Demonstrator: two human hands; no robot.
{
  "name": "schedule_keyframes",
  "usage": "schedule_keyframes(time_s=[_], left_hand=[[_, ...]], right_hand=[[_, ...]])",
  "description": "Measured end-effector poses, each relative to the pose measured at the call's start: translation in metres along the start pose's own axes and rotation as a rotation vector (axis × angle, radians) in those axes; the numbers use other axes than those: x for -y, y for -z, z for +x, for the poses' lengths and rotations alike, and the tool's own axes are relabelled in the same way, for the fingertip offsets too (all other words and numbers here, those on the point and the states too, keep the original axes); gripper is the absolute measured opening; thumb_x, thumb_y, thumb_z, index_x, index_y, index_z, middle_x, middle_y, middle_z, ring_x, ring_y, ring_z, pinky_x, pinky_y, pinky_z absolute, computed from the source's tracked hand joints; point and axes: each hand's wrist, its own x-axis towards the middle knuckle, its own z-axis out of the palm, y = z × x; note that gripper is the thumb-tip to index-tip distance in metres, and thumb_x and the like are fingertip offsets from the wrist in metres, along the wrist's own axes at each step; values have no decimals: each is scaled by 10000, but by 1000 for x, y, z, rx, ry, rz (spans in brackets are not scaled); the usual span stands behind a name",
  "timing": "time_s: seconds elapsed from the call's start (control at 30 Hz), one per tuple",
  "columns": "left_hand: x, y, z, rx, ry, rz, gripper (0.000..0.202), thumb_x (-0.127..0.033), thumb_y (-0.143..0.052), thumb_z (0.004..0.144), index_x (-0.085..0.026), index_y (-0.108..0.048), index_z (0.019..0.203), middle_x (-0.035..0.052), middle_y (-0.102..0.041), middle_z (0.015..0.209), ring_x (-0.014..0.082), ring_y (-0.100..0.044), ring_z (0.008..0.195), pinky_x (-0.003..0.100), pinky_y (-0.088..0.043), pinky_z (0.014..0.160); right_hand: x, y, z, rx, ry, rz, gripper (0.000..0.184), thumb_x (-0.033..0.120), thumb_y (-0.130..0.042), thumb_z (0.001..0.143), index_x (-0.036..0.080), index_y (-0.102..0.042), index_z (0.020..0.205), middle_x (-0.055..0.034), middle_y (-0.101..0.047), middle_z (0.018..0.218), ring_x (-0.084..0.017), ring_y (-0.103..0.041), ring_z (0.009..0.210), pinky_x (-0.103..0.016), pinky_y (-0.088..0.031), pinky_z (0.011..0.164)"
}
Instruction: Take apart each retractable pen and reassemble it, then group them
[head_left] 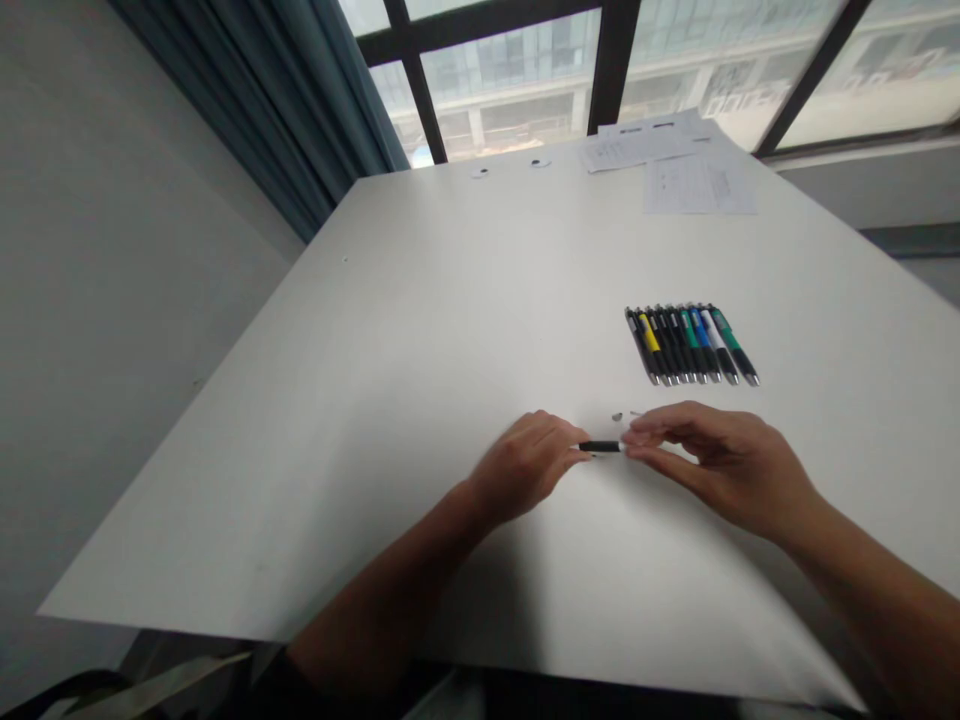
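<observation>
Between my two hands a pen [600, 446] lies level just over the white table; its black grip part shows and its ends are covered by fingers. My left hand [527, 462] pinches its left end between thumb and fingers. On the other side, the thumb and fingertips of my right hand [724, 462] close on the right end, where a bit of white shows. A small dark piece [617, 416] lies on the table just beyond the pen, close to the right fingertips. I cannot make out what it is.
Several pens [686, 345] with black, yellow, green, blue and white barrels lie side by side beyond my right hand. Printed papers [667, 155] rest at the table's far end, near two small white pieces with dark spots [536, 163]. A blue curtain [300, 110] hangs left of the window.
</observation>
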Motion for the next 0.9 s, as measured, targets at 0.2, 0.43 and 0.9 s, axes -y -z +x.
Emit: schedule_keyframes(time_s=[0.2, 0.43, 0.9], left_hand=[[-3, 1, 1, -75, 94, -111, 146, -275, -557, 1055, -167, -655, 1064, 76, -758, 952, 177, -705, 853, 317, -574, 794], [-5, 2, 3, -77, 91, -165, 112, -245, -603, 1030, -153, -663, 1052, 79, -761, 953, 170, -696, 856, 292, -560, 788], [-11, 0, 3, -191, 461, -646, 225, -388, -608, 1029, -170, -645, 1065, 83, -791, 974, 173, -750, 857, 315, -601, 790]], right_hand=[[7, 1, 0, -18, -13, -84, 286, 352, -816, 884, 241, -763, 1141, -21, -834, 880, -192, -803, 730, -270, -654, 638], [12, 0, 2, -113, 83, -192, 93, 260, -806, 884, 258, -802, 977, -14, -835, 900, -175, -779, 699, -256, -626, 573], [3, -16, 4, 33, 139, -258, 326, 484, -781, 892, 217, -768, 1080, -93, -777, 928, -195, -700, 663, -309, -597, 556]])
